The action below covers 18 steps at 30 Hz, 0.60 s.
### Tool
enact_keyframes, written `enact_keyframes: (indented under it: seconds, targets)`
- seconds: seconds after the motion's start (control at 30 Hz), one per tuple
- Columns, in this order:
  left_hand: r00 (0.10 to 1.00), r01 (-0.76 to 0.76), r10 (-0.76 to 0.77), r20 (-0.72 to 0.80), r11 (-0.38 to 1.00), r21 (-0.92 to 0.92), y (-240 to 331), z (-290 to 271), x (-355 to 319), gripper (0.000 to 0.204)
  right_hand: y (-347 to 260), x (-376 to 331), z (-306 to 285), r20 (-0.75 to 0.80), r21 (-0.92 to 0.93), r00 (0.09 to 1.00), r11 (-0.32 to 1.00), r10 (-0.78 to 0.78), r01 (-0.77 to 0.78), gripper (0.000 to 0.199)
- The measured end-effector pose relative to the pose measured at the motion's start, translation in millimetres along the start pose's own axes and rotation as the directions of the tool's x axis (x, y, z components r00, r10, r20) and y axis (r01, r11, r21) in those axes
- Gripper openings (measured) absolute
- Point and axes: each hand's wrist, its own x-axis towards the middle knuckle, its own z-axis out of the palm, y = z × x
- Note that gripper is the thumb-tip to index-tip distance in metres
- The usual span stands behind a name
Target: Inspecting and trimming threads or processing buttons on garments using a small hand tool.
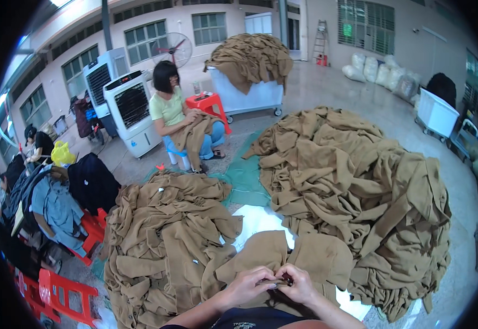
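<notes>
A brown knitted garment [282,255] lies spread over my lap at the bottom centre. My left hand [245,285] and my right hand [299,283] meet at its near edge, both pinching the same small fold of the cloth between the fingertips. What is inside the pinch is too small to tell. A heap of the same brown garments [167,241] rises to my left, and a much larger heap [359,192] lies to my right.
A seated person in a light green top [169,107] handles another brown garment across from me. Behind stand a white cart heaped with brown garments [250,96], two air coolers [129,109], a fan and a red stool [210,104]. Red plastic stools [63,290] and dark clothes sit at left.
</notes>
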Motion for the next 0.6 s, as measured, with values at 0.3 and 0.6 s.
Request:
enact_keyframes:
  seconds: [0.3, 0.6]
  targets:
    - [0.916, -0.173, 0.341, -0.213, 0.813, 0.557, -15.5, 10.9, -0.1, 0.017, 2.8, 15.9, 6.1, 0.006, 0.058, 1.000, 0.998, -0.009, 0.009, 0.018]
    - [0.795, 0.381, -0.230, -0.562, 0.909, 0.168, -100.7, -16.6, -35.3, 0.008, 53.3, 143.6, -130.1, 0.172, -0.128, 0.920, 0.934, 0.352, -0.333, 0.017]
